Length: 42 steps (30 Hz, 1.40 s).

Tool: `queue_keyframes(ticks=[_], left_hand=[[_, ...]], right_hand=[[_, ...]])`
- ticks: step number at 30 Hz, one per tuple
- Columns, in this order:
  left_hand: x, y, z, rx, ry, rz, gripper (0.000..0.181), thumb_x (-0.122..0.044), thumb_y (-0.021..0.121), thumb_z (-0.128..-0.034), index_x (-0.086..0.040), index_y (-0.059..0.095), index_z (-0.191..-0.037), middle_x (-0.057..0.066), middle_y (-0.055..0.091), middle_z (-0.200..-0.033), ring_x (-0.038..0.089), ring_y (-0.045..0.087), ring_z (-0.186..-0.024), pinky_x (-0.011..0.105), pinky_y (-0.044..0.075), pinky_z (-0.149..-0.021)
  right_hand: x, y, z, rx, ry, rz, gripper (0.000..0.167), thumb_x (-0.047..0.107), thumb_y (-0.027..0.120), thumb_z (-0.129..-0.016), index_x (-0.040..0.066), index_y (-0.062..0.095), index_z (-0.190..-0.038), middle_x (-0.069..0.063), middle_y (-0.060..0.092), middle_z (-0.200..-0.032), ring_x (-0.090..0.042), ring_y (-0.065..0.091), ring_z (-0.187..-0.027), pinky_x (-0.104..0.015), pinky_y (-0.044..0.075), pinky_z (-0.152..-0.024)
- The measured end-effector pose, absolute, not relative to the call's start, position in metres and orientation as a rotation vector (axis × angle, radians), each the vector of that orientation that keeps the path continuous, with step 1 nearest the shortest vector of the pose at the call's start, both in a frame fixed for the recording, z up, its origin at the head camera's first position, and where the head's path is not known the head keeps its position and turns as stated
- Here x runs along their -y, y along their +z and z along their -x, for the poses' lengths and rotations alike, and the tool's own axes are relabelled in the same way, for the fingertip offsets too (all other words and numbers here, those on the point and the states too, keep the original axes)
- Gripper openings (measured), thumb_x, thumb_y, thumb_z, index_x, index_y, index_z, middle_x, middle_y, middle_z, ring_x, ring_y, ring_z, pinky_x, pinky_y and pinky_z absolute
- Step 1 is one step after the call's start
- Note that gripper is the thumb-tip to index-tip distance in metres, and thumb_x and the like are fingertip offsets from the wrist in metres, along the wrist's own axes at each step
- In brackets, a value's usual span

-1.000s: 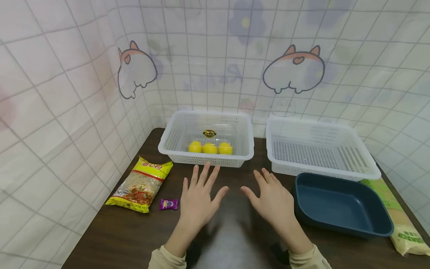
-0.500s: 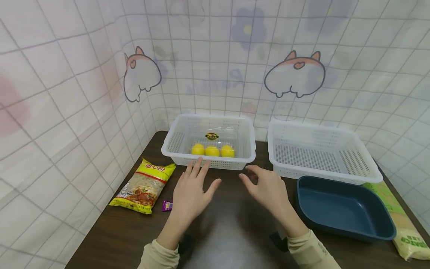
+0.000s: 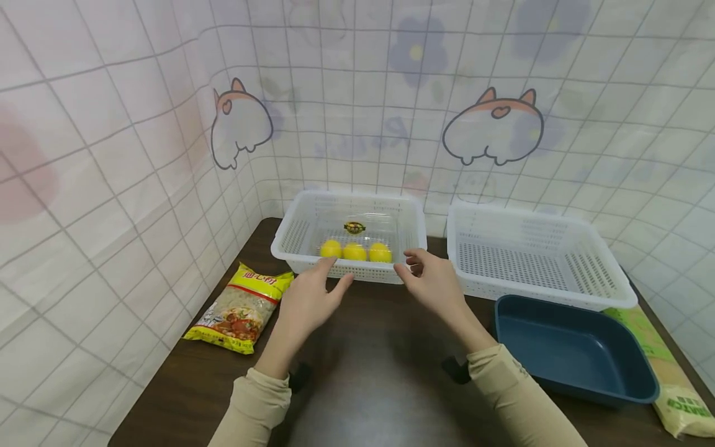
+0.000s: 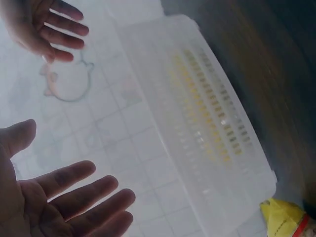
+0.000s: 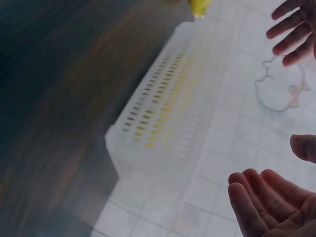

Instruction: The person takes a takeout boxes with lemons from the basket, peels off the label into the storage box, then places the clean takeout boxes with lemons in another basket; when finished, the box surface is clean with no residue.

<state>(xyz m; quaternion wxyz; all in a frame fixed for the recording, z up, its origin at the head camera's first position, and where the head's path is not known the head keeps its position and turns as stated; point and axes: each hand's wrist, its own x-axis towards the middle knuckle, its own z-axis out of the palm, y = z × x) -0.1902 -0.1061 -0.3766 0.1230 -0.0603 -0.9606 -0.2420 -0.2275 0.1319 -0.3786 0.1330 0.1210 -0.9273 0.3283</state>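
Near the front rim of the left white basket [image 3: 357,272], my left hand [image 3: 306,298] hovers with relaxed fingers and thumb apart, holding nothing. My right hand [image 3: 432,279] is by the basket's front right corner, fingers slightly bent, with nothing in it. Inside the basket lies a clear plastic box with several yellow balls [image 3: 354,251] and a dark label [image 3: 354,228]. In the left wrist view the left hand [image 4: 74,202] has spread fingers beside the basket [image 4: 197,113]; the right wrist view shows the right hand [image 5: 271,207] palm up, fingers relaxed.
A yellow food bag [image 3: 241,310] lies on the table's left. On the right stand a second white basket [image 3: 536,261] and a dark blue tub [image 3: 575,354], with a green and beige packet [image 3: 678,391] beside it. A patterned sheet [image 3: 357,93] hangs behind.
Both hands have moved forward to the left basket's front, the right one also leftward. The right hand's fingers have bent somewhat. The purple packet is now hidden behind the left arm.
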Motion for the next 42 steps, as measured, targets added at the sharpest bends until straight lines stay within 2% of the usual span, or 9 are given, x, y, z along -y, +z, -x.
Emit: queue_keyframes(ticks=[6,12,21,26,28,31,34,38,42], left_hand=[[0.117,-0.379,0.224,2.850,-0.810,0.166,0.068,-0.056,0.049,-0.0979,-0.008,0.049,-0.146,0.016,0.057,-0.145,0.038,0.058,-0.130,0.054,0.048,-0.105],[0.131,-0.382,0.254,2.877,-0.785,0.141,0.070,-0.057,0.046,-0.0987,-0.008,0.046,-0.148,0.017,0.058,-0.144,0.040,0.060,-0.127,0.057,0.050,-0.102],[0.140,-0.397,0.290,2.974,-0.789,0.145,0.064,-0.046,0.045,-0.1021,0.003,0.048,-0.143,0.023,0.055,-0.144,0.041,0.053,-0.134,0.053,0.044,-0.111],[0.143,-0.402,0.314,2.986,-0.689,0.110,0.051,-0.040,0.045,-0.1031,0.005,0.067,-0.109,0.023,0.070,-0.106,0.037,0.067,-0.098,0.047,0.055,-0.086],[0.141,-0.406,0.325,2.983,-0.686,0.107,0.050,-0.039,0.044,-0.1032,0.002,0.067,-0.087,0.017,0.065,-0.082,0.031,0.062,-0.076,0.041,0.052,-0.069],[0.140,-0.410,0.337,3.014,-0.695,0.081,0.050,-0.040,0.044,-0.1034,-0.005,0.062,-0.074,0.008,0.056,-0.069,0.023,0.055,-0.063,0.032,0.045,-0.056],[0.140,-0.414,0.342,3.066,-0.670,0.040,0.047,-0.039,0.044,-0.1040,-0.008,0.060,-0.072,0.005,0.053,-0.068,0.022,0.054,-0.062,0.030,0.042,-0.054],[0.143,-0.411,0.345,3.113,-0.611,0.039,0.047,-0.035,0.043,-0.1053,-0.009,0.056,-0.068,0.005,0.050,-0.069,0.022,0.052,-0.064,0.030,0.041,-0.056],[0.149,-0.403,0.348,3.169,-0.614,0.039,0.048,-0.032,0.042,-0.1059,-0.011,0.050,-0.064,0.008,0.051,-0.074,0.023,0.051,-0.070,0.033,0.044,-0.065]], right_hand=[[-0.130,-0.382,0.253,2.785,1.073,-0.269,0.051,0.043,0.062,-0.095,0.008,0.061,-0.132,-0.015,0.068,-0.129,-0.033,0.069,-0.115,-0.049,0.057,-0.092],[-0.125,-0.381,0.273,2.859,1.124,-0.252,0.056,0.044,0.059,-0.096,0.006,0.055,-0.137,-0.019,0.063,-0.135,-0.035,0.064,-0.121,-0.049,0.055,-0.096],[-0.127,-0.384,0.290,2.937,1.110,-0.209,0.061,0.042,0.057,-0.097,0.000,0.051,-0.141,-0.020,0.058,-0.142,-0.035,0.058,-0.129,-0.050,0.050,-0.105],[-0.124,-0.387,0.307,2.935,1.088,-0.233,0.060,0.037,0.056,-0.098,-0.001,0.048,-0.143,-0.022,0.055,-0.144,-0.037,0.055,-0.131,-0.050,0.049,-0.106],[-0.122,-0.389,0.314,2.931,1.059,-0.223,0.057,0.036,0.056,-0.098,-0.004,0.052,-0.138,-0.024,0.057,-0.140,-0.037,0.060,-0.120,-0.049,0.051,-0.100],[-0.119,-0.393,0.322,2.962,1.012,-0.194,0.053,0.037,0.055,-0.099,-0.005,0.056,-0.132,-0.025,0.058,-0.137,-0.033,0.061,-0.104,-0.045,0.052,-0.090],[-0.116,-0.400,0.326,3.008,0.997,-0.160,0.052,0.037,0.054,-0.099,-0.007,0.058,-0.128,-0.026,0.061,-0.133,-0.033,0.061,-0.097,-0.043,0.052,-0.085],[-0.113,-0.403,0.332,3.024,1.054,-0.092,0.058,0.037,0.053,-0.100,-0.008,0.052,-0.137,-0.027,0.056,-0.140,-0.039,0.061,-0.118,-0.048,0.052,-0.098],[-0.110,-0.398,0.340,3.049,1.214,-0.014,0.066,0.036,0.053,-0.101,-0.007,0.038,-0.148,-0.026,0.041,-0.154,-0.041,0.047,-0.138,-0.051,0.045,-0.111]])
